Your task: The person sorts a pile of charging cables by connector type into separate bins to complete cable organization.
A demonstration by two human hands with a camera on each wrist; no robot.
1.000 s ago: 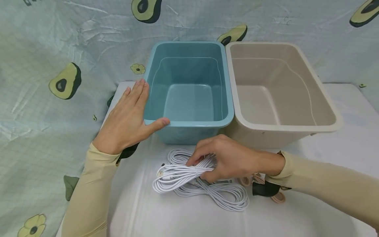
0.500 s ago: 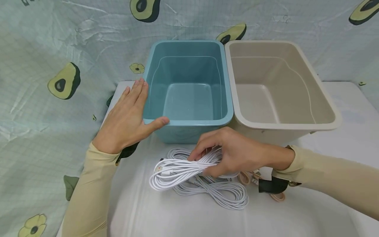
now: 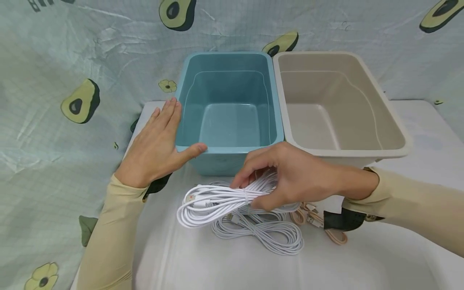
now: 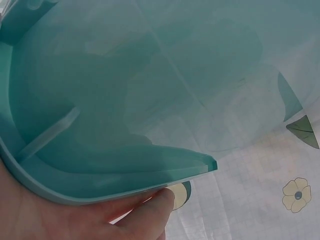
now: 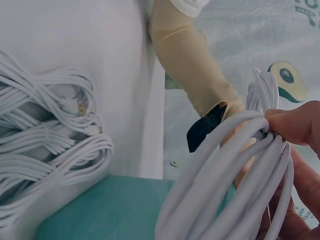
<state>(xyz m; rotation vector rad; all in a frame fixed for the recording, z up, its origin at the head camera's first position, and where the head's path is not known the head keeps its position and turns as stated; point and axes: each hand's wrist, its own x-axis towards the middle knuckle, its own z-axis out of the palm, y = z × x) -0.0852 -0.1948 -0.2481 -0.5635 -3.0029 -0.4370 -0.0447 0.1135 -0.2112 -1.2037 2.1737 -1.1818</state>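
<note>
The white cable bundle [image 3: 217, 201] is being lifted just off the counter [image 3: 224, 266], near its front-middle, directly in front of the blue bin [image 3: 230, 151]. The right hand [image 3: 290, 177] is gripping it: the fingers [image 3: 250, 169] are curling over the top and the thumb is pressing from below, pinching the strands together at the bundle's right end, while the looped end is hanging free to the left. The wrist view is showing the same strands [image 5: 225, 180] bunched tightly under the fingertips.

The left hand [image 3: 156, 145] is lying flat and open against the blue bin's left wall, fingers straight along the side and the thumb hooking over the front rim, bracing the bin.

Judging by this, the pick-up step is under way, and the move that follows is calling for the bundle to be raised clear of the front rim without the loose loops catching on it or trailing.

A second white cable coil [image 3: 264, 235] is lying on the counter just under and behind the held one, touching or nearly touching it, so strands could be snagging together. A pinkish cable [image 3: 326, 231] is resting to the right, partly hidden by the right wrist and its dark strap. The beige bin [image 3: 362, 153] is standing against the blue bin's right side, toward the back right of the counter. An avocado-print cloth [image 3: 54, 60] is hanging behind.
</note>
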